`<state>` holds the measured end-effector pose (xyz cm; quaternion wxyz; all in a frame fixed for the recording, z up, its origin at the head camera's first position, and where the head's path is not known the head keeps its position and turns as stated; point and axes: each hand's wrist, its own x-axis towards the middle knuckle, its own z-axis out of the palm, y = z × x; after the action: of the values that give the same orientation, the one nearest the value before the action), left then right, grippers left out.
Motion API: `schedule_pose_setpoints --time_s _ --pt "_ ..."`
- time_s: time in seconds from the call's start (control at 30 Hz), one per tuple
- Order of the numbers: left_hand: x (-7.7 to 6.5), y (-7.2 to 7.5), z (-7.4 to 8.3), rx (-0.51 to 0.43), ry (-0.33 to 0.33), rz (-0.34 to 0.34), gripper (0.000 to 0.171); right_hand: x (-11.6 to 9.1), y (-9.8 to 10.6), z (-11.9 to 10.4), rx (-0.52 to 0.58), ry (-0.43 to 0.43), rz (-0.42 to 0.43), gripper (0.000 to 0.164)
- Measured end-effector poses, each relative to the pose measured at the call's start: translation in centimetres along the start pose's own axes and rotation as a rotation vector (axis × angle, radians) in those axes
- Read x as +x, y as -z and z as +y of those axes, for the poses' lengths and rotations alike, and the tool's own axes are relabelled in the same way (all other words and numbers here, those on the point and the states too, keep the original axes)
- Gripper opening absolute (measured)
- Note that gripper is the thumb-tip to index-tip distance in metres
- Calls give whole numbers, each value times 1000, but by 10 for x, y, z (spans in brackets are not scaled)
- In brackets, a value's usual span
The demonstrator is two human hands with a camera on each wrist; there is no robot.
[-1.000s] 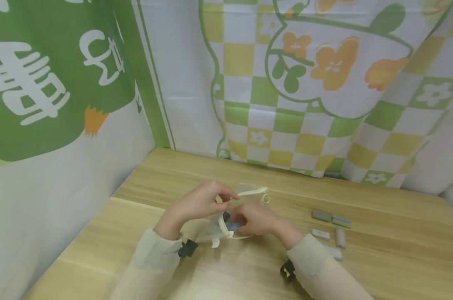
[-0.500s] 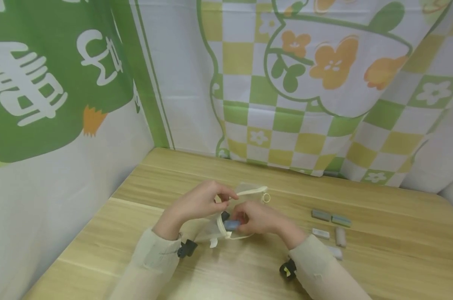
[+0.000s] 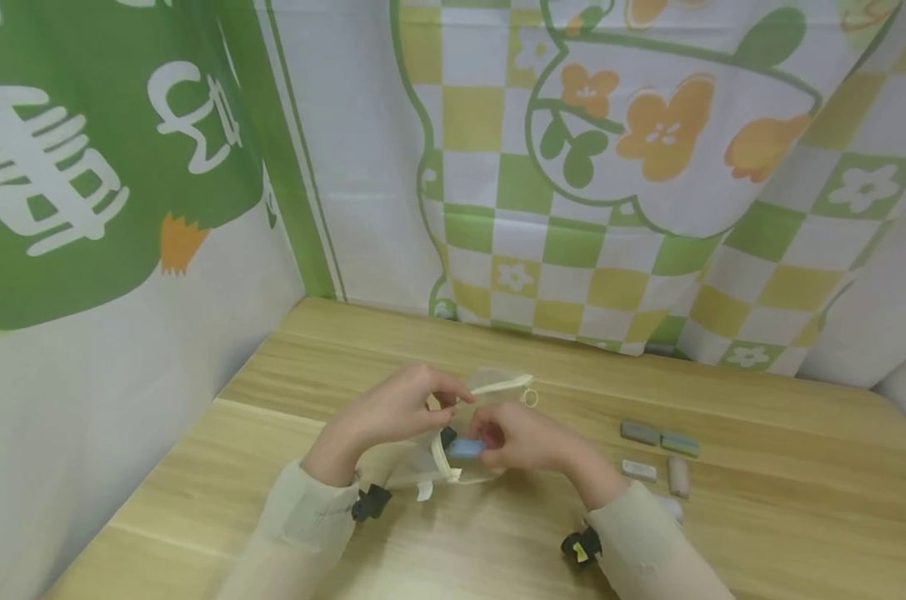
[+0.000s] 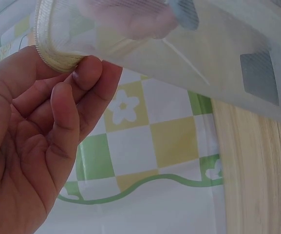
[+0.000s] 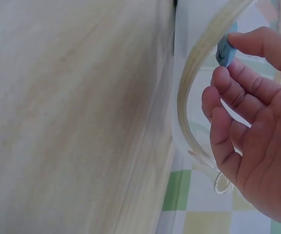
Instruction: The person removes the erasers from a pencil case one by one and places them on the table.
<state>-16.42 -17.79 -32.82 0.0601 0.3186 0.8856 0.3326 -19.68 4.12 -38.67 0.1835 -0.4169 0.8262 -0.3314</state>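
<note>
A translucent zip pouch (image 3: 407, 464) with a cream zipper edge is held with its mouth spread, above the table. My left hand (image 3: 392, 408) pinches the zipper edge between thumb and fingers, as the left wrist view shows. In the pouch mouth, my right hand (image 3: 531, 437) pinches a small blue block (image 5: 224, 51) between thumb and fingertips. The block's flat face (image 3: 465, 447) shows light blue in the head view. A dark piece (image 4: 260, 78) lies within the pouch, seen through its wall.
Several small blocks lie on the wooden table (image 3: 272, 450) to the right: a dark grey one (image 3: 639, 432), a greenish striped one (image 3: 680, 444), a white one (image 3: 638, 471) and a beige one (image 3: 678, 477). A pale one (image 3: 671, 507) is partly behind the right sleeve. Patterned curtains stand behind.
My right hand has shifted slightly to the right, and more of the blue block shows at the pouch mouth. The left hand keeps its hold on the zipper edge.
</note>
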Motion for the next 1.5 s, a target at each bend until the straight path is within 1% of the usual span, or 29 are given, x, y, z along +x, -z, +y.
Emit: schedule_pose_setpoints --time_s 0.27,0.57,0.67,0.83,0.93,1.2,1.5 --pt "-2 -2 -1 4 -9 9 27 -6 0 -3 34 33 20 17" --pt "-2 0 -1 12 -9 13 27 -16 5 -10 -2 49 66 20" --pt "-2 -1 -2 11 -8 12 27 -19 7 -13 -7 41 68 20" --pt "-1 -1 -2 13 -10 16 27 -25 9 -16 15 18 70 21" --pt "-1 -1 -2 16 -11 16 27 -28 11 -17 11 25 79 20" --pt "0 -1 -2 16 -3 10 28 -36 12 -17 -6 74 104 16" --pt "0 0 -1 17 1 15 28 -47 14 -10 -13 51 123 17"
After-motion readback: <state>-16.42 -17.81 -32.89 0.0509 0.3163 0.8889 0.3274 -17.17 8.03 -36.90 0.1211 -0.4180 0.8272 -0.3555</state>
